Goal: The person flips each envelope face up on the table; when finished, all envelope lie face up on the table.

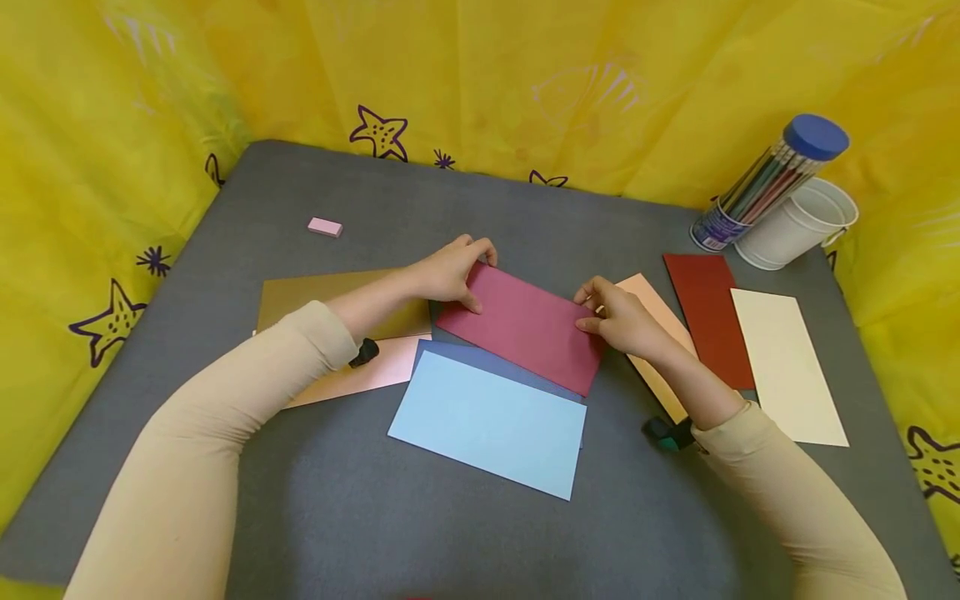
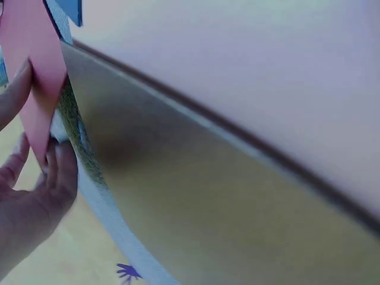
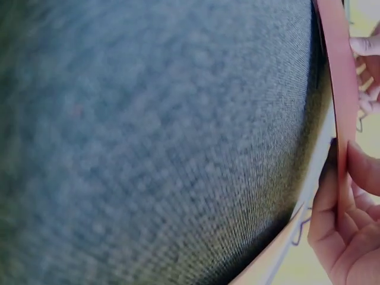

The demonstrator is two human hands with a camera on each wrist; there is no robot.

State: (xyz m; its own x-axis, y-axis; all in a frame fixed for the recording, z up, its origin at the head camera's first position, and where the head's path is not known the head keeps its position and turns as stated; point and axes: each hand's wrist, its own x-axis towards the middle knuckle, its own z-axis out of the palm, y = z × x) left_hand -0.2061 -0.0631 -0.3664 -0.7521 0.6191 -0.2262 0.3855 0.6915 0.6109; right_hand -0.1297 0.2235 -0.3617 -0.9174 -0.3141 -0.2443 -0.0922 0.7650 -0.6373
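Both hands pinch a dark pink rectangular card [image 1: 525,325] by its two ends. My left hand [image 1: 448,271] has its thumb on the upper face and its fingers behind the far left edge. At the other end, my right hand [image 1: 618,321] pinches the card, thumb on top; in the right wrist view its fingers [image 3: 326,208] lie against the underside. Just below the pink card, a light blue card [image 1: 491,425] lies on a darker blue card [image 1: 517,368], which is mostly covered.
Under the left forearm lie a gold-brown card [image 1: 322,292] and a pale pink card [image 1: 393,360]. To the right are peach [image 1: 645,296], dark red [image 1: 708,317] and cream cards [image 1: 791,367]. A pencil tub [image 1: 720,225], white bucket [image 1: 791,229] and pink eraser [image 1: 325,227] stand farther back.
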